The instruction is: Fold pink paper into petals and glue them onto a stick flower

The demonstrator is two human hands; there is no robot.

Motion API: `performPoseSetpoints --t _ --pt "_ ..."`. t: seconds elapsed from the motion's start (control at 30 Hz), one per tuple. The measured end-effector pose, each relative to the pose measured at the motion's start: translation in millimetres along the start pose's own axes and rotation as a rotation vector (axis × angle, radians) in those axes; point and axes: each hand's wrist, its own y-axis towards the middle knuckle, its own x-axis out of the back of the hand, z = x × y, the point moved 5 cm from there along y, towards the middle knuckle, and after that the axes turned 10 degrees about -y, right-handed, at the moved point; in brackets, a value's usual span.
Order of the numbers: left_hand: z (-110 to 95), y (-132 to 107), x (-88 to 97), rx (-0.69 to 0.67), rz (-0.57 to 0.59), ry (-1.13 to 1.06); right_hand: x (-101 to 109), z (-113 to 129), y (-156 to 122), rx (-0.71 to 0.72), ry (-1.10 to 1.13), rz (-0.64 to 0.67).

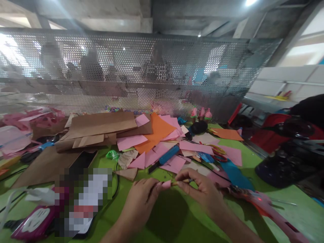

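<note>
Over the near part of the green table, my left hand (145,194) is closed, pinching a small rolled piece of pink paper (166,184). From its right end sticks out a thin tan stick (177,183), perhaps a pencil or brush handle. Thumb and fingers of my right hand (198,187) pinch this stick, whose dark end (189,181) shows beyond the fingers. How far the stick reaches inside the paper is hidden. A blue utility knife (167,156) lies just past my hands. Right of my right hand rests a pink glue gun (265,204) with a red light.
Cut pink paper (152,157), an orange sheet (158,130), brown paper (101,123) and scissors (219,152) lie beyond. A phone (86,202) and purple power strip (40,216) sit left. A perforated metal screen (126,67) stands behind; people show through it.
</note>
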Motion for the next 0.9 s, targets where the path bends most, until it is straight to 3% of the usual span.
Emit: performPoseSetpoints --t 0.13,0.23,0.4,0.53,0.6,0.77,0.9 --pt "5.6 1.2 4.7 0.068 -0.069 -0.208 15.4 -12.3 2.8 -0.096 0.147 -0.167" --pt "6.9 1.0 7.1 0.078 -0.119 -0.286 25.6 -12.0 2.1 -0.080 0.285 -0.311" --pt "5.6 0.6 7.8 0.048 -0.153 -0.310 22.6 -6.7 4.4 -0.097 0.671 -0.313" --pt "7.7 0.1 9.7 0.075 -0.208 -0.307 26.3 -15.1 5.5 -0.151 0.818 -0.404" --pt "8.7 -0.2 10.3 0.097 -0.232 -0.320 22.7 -18.6 5.2 -0.205 0.805 -0.355" --pt "2.4 -0.8 8.6 0.065 -0.251 -0.380 -9.1 -8.0 -0.6 -0.341 0.562 0.002" --pt "-5.2 -1.5 6.4 0.020 -0.251 -0.343 -22.1 3.5 -2.5 -0.323 0.475 0.054"
